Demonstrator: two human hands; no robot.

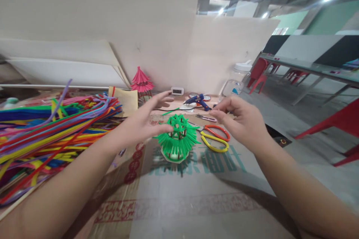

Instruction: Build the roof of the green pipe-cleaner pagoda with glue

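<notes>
A small green pagoda-like model made of pipe cleaners (177, 142), with brown posts and a pale base, stands upright on the printed work surface (196, 198). My left hand (148, 117) is open beside it, fingers spread and thumb reaching over or against its upper part; I cannot tell if they touch. To the right and higher, my right hand (235, 114) is closed in a pinch, and whatever its fingertips hold is too small or hidden to make out. Scissors with red and yellow handles (215, 145) lie between the model and my right hand. Behind them are thread snips (206, 118).
A large heap of coloured pipe cleaners (56, 130) spreads along the left. At the back are a pink pagoda model (141, 80), a small digital clock (177, 91), a blue glue gun (196, 99) with a black cord, and a clear plastic jug (235, 80). Red chairs (333, 119) stand right.
</notes>
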